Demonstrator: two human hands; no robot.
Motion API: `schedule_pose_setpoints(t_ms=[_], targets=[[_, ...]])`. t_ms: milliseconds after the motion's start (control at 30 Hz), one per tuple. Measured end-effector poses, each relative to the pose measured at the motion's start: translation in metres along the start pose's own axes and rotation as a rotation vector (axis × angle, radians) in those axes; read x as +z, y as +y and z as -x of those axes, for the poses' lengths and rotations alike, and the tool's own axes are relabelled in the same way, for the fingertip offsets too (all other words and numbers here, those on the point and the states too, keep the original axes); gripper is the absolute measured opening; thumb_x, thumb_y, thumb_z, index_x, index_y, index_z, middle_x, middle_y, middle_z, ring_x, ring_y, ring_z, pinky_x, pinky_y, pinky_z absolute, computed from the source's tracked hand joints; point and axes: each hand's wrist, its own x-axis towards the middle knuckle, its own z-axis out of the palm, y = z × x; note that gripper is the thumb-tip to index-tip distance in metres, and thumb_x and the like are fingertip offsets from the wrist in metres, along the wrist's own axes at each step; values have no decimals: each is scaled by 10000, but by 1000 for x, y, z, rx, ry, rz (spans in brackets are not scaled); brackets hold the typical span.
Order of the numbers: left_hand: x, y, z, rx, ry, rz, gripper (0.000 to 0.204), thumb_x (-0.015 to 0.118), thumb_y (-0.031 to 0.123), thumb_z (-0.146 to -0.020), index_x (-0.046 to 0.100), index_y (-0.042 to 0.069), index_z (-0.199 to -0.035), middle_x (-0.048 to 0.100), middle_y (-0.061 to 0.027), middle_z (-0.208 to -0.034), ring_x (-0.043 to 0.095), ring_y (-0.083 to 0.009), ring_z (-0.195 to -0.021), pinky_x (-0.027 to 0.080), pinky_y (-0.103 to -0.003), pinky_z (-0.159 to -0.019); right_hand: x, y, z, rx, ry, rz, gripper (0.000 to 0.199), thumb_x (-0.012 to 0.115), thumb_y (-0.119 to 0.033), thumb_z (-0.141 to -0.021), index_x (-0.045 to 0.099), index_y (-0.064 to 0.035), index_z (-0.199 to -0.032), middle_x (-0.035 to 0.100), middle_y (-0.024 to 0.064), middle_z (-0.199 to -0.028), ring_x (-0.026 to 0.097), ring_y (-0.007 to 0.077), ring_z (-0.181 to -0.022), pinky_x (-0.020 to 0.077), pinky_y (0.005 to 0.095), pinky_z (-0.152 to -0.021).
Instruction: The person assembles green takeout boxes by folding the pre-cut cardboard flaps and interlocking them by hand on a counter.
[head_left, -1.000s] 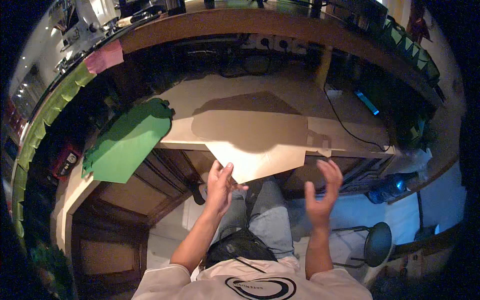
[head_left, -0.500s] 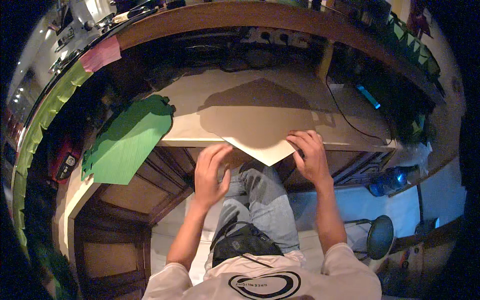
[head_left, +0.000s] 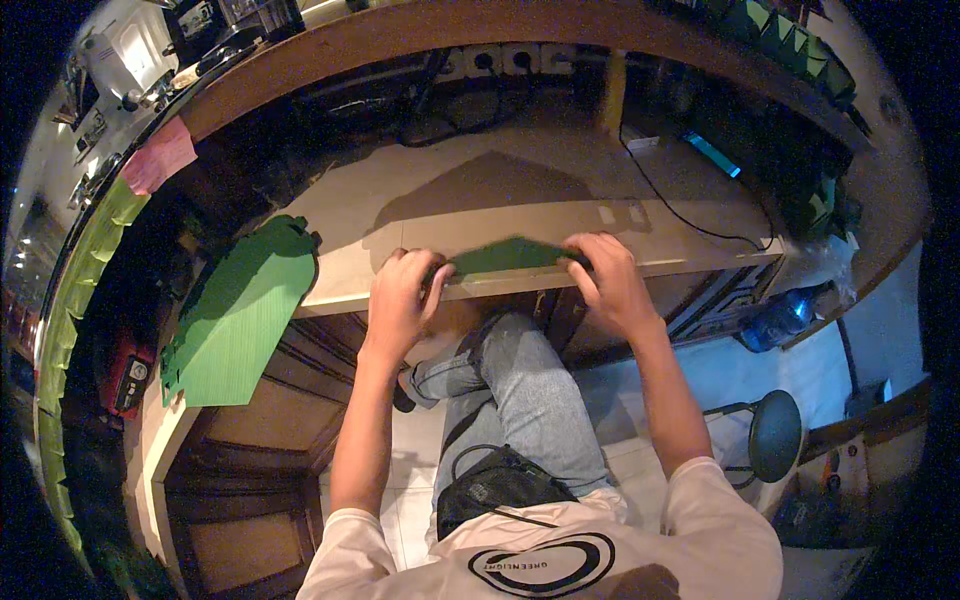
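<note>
A tan cardboard sheet (head_left: 520, 215) lies flat on the pale desk (head_left: 350, 215) in front of me. Its near edge is turned up and back, showing a dark green underside (head_left: 510, 255). My left hand (head_left: 400, 300) grips the left end of this green flap, fingers curled over it. My right hand (head_left: 610, 285) presses on the right end, at the desk's front edge. My knees in jeans are below the desk.
A second green corrugated sheet (head_left: 240, 310) overhangs the desk's left corner. A black cable (head_left: 690, 220) crosses the right side toward a blue-lit device (head_left: 715, 155). A blue bottle (head_left: 780, 320) and round stool (head_left: 775, 435) stand on the floor to the right. Wall sockets (head_left: 500, 60) line the back.
My hands rose from below the desk, took the sheet's pointed near edge, and folded it back, so its green underside now shows between them.
</note>
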Motion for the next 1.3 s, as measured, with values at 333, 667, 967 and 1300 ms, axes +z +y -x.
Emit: schedule_pose_setpoints(t_ms=[333,667,967,1300], targets=[[14,11,-18,-265,-251,-242,377,662,153,-902,639,139,-1278,672,-146,-1085,658,-373,-925,543,-469,-786,31,11,-9,342,-99,209,454,622,-174,-939,550,-106,-1381,633,267,-1200,629,456,-1014,492,532,-887],[74,78,10,-9,-175,-317,752,593,536,-925,468,7,-1444,440,-180,-1525,369,-355,-1434,227,-527,-1211,36,13,-15,359,-300,323,375,574,-203,-956,629,-132,-1319,609,92,-1352,467,319,-1353,330,493,-1134],[53,65,18,-39,-132,-259,676,649,458,-912,511,5,-1395,513,-145,-1452,430,-314,-1380,266,-503,-1198,26,8,-12,130,-82,294,301,617,-190,-928,700,-105,-1204,616,60,-1344,448,327,-1371,316,471,-1148],[27,52,31,-155,-136,-359,676,698,282,-851,471,28,-1436,478,-112,-1490,397,-319,-1402,228,-542,-1206,89,-85,19,167,-153,69,607,624,-174,-829,543,-135,-1429,690,176,-770,686,354,-729,534,519,-720]])
